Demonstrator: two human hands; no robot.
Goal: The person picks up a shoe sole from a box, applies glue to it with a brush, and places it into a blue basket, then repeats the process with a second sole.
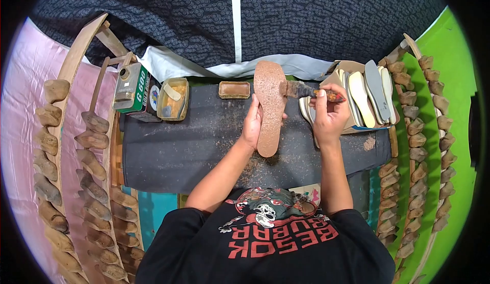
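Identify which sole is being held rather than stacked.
The brown sole, upright in the left hand with the right hand's brush against it; the pale soles sit stacked at right.

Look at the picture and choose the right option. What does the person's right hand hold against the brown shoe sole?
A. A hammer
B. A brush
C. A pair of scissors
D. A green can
B: the right hand grips a brush whose head touches the edge of the sole, which the left hand holds upright.
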